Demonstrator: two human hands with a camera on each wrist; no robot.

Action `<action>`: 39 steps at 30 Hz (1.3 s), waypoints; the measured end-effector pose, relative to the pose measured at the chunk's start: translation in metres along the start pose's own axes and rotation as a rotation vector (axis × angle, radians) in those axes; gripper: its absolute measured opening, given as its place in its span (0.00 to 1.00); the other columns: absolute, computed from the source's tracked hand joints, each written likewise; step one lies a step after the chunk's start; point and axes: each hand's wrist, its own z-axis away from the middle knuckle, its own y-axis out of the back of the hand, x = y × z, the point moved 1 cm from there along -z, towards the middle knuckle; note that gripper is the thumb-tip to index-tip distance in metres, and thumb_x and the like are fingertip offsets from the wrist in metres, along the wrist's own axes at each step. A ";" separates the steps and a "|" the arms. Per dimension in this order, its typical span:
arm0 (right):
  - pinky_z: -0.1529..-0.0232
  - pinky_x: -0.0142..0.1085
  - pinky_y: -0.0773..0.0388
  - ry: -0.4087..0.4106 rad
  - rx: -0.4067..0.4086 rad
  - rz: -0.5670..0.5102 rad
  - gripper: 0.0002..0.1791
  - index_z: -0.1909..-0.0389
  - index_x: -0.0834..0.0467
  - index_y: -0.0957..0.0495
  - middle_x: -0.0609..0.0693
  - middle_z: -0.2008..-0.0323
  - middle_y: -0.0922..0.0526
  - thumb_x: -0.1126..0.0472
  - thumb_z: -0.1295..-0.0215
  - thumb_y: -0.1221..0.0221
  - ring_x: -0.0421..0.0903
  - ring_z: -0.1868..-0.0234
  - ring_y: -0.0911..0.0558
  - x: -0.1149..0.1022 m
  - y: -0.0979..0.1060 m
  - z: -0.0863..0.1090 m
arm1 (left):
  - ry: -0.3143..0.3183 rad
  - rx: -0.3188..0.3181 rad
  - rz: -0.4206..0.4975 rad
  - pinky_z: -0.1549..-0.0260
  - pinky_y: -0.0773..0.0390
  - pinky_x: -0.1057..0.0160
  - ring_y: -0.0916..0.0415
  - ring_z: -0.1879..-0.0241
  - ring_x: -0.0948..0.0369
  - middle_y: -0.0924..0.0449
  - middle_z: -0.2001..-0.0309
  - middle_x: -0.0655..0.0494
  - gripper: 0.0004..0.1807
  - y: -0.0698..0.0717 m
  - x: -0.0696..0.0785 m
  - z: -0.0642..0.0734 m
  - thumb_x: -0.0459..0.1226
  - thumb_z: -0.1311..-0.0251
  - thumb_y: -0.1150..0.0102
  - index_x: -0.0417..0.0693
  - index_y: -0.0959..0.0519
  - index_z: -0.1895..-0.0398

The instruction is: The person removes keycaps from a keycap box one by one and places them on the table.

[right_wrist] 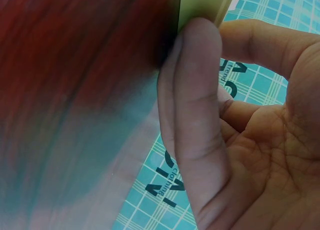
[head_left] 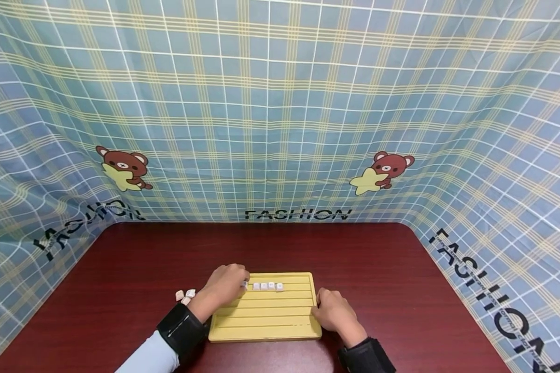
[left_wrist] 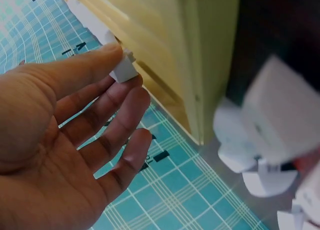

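Note:
A yellow ridged tray (head_left: 270,311) lies on the table between my hands. At its upper left, my left hand (head_left: 227,285) pinches a white keycap (left_wrist: 124,70) between thumb and fingertips, close over a groove. The other fingers of that hand are spread and slightly bent. Several white keycaps (head_left: 264,286) stand in a row along an upper groove, just right of the left hand. My right hand (head_left: 334,312) grips the tray's right edge, with thumb and fingers on either side of the rim in the right wrist view.
Several loose keycaps (head_left: 185,296) lie on the dark red table (head_left: 135,269), left of the tray beside the left wrist. A blue plaid cloth (head_left: 280,129) with printed bears surrounds the table at the back and sides.

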 end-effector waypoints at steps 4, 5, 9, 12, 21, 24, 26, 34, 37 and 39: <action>0.74 0.39 0.32 -0.001 -0.009 -0.002 0.08 0.73 0.56 0.28 0.50 0.74 0.27 0.60 0.41 0.39 0.47 0.75 0.27 0.000 0.001 0.001 | 0.046 -0.014 0.006 0.73 0.27 0.63 0.23 0.71 0.63 0.17 0.69 0.57 0.04 0.004 -0.006 0.001 0.34 0.46 0.30 0.48 0.14 0.67; 0.74 0.39 0.32 -0.003 -0.011 -0.004 0.08 0.73 0.56 0.28 0.50 0.75 0.27 0.60 0.41 0.39 0.47 0.75 0.27 0.001 0.001 0.001 | 0.058 -0.017 0.013 0.73 0.26 0.63 0.22 0.70 0.62 0.17 0.69 0.56 0.04 0.005 -0.008 0.002 0.34 0.46 0.30 0.48 0.14 0.67; 0.75 0.38 0.32 -0.003 -0.008 -0.010 0.08 0.74 0.56 0.28 0.50 0.75 0.27 0.60 0.41 0.38 0.47 0.76 0.27 0.001 0.001 0.001 | 0.107 -0.032 0.024 0.72 0.25 0.63 0.21 0.68 0.59 0.16 0.66 0.54 0.06 0.011 -0.015 0.004 0.35 0.45 0.30 0.47 0.13 0.64; 0.75 0.38 0.32 -0.002 0.000 -0.011 0.07 0.73 0.56 0.27 0.50 0.75 0.27 0.61 0.41 0.38 0.47 0.76 0.27 0.001 0.000 0.001 | 0.129 -0.040 0.027 0.74 0.27 0.64 0.23 0.71 0.60 0.17 0.66 0.54 0.05 0.015 -0.021 0.008 0.34 0.44 0.31 0.47 0.14 0.64; 0.75 0.38 0.33 -0.002 0.007 0.000 0.08 0.74 0.56 0.28 0.50 0.76 0.27 0.60 0.41 0.38 0.46 0.76 0.28 -0.002 0.001 0.001 | 0.155 -0.022 0.007 0.77 0.32 0.66 0.31 0.77 0.65 0.21 0.71 0.55 0.02 0.023 -0.043 0.020 0.34 0.43 0.32 0.47 0.16 0.70; 0.76 0.38 0.33 -0.005 -0.003 -0.003 0.09 0.74 0.56 0.28 0.50 0.76 0.28 0.60 0.40 0.38 0.46 0.76 0.28 -0.002 0.001 0.001 | 0.158 -0.013 0.002 0.77 0.31 0.66 0.28 0.76 0.64 0.20 0.69 0.54 0.02 0.025 -0.051 0.027 0.34 0.44 0.32 0.46 0.16 0.67; 0.76 0.38 0.33 -0.004 -0.008 -0.006 0.09 0.74 0.56 0.28 0.50 0.76 0.28 0.60 0.40 0.38 0.46 0.76 0.28 -0.002 0.001 0.002 | 0.172 -0.009 -0.003 0.76 0.29 0.66 0.26 0.74 0.63 0.19 0.68 0.53 0.04 0.025 -0.056 0.031 0.33 0.45 0.31 0.46 0.15 0.66; 0.75 0.38 0.33 -0.008 -0.010 -0.013 0.09 0.74 0.56 0.29 0.50 0.76 0.28 0.60 0.40 0.38 0.47 0.76 0.28 -0.002 0.000 0.003 | 0.213 -0.019 -0.039 0.76 0.27 0.64 0.24 0.75 0.63 0.19 0.68 0.53 0.05 0.028 -0.073 0.043 0.34 0.45 0.31 0.45 0.15 0.66; 0.75 0.38 0.34 -0.008 -0.008 -0.008 0.10 0.74 0.56 0.29 0.50 0.76 0.28 0.60 0.40 0.38 0.46 0.76 0.28 -0.002 0.000 0.002 | 0.233 -0.018 -0.046 0.76 0.26 0.62 0.23 0.73 0.62 0.18 0.67 0.53 0.05 0.028 -0.078 0.047 0.33 0.46 0.31 0.45 0.15 0.66; 0.75 0.38 0.34 -0.005 -0.006 -0.006 0.10 0.74 0.56 0.29 0.50 0.76 0.28 0.60 0.40 0.38 0.46 0.76 0.28 -0.002 -0.001 0.002 | 0.239 -0.026 -0.047 0.76 0.25 0.62 0.22 0.73 0.62 0.18 0.66 0.52 0.06 0.025 -0.080 0.048 0.34 0.47 0.30 0.44 0.15 0.66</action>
